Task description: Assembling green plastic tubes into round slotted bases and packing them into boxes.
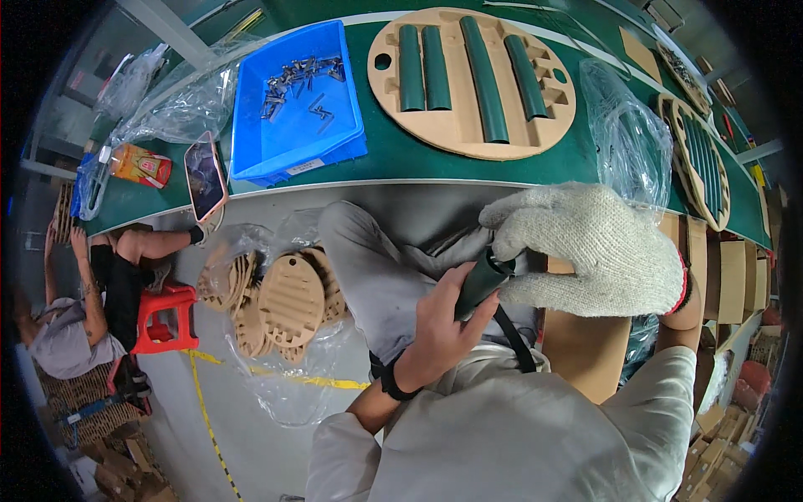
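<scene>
My bare left hand [447, 322], with a dark band at its wrist, is closed around a short dark green tube [481, 287] held above my lap. The tube is tilted, its open end up and to the right. My right hand [598, 251] wears a white knitted glove with a red cuff. Its thumb and fingers curve around that open end, and its fingertips partly hide the rim. On the table ahead lies a round tan moulded tray [456, 75] holding several green half-round strips [483, 79] in its slots.
A blue bin [299, 151] of small metal parts stands on the green table [368, 171], near a phone [206, 177] and an orange-labelled jar [140, 166]. Clear plastic [623, 125] and another filled tray [703, 163] lie right. Empty trays [290, 301], a red stool [166, 320] and a seated person are left.
</scene>
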### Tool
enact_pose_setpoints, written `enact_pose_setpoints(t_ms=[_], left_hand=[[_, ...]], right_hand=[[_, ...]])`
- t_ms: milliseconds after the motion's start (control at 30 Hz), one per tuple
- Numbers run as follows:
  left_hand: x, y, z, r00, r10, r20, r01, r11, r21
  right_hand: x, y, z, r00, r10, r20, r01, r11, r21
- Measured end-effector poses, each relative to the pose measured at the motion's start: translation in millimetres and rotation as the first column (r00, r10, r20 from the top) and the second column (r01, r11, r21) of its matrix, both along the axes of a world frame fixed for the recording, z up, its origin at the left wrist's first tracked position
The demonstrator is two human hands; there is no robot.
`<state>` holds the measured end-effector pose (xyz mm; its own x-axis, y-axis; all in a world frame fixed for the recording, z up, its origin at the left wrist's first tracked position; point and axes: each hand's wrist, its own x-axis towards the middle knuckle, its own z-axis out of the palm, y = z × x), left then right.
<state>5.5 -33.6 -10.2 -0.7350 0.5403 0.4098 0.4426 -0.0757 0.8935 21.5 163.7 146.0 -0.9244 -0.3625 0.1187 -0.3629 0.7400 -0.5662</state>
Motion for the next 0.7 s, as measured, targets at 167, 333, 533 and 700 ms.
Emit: enact_pose_setpoints(t_ms=[167, 333, 533, 700], left_hand=[[-0.5, 1.0, -2.3, 1.0, -0.01, -0.022, 0.01, 1.0, 0.005], [0.0, 2.9, -4.9, 0.999, -0.038, -0.013, 0.039, 0.999, 0.018], [1.3, 2.9, -15.1, 0.997, -0.075, 0.002, 0.075, 0.997, 0.028], [0.8, 1.0, -13.1, 0.988, -0.154, 0.002, 0.154, 0.987, 0.043]], right_hand=[[0.0, 3.5, -4.0, 0.999, 0.041, 0.003, -0.041, 0.996, 0.077], [0.1, 7.0, -5.1, 0.997, 0.07, 0.023, -0.072, 0.992, 0.104], [1.0, 11.8, -9.5, 0.995, 0.062, 0.077, -0.064, 0.998, 0.02], [0.0, 16.5, -12.7, 0.98, 0.139, 0.143, -0.132, 0.99, -0.055]])
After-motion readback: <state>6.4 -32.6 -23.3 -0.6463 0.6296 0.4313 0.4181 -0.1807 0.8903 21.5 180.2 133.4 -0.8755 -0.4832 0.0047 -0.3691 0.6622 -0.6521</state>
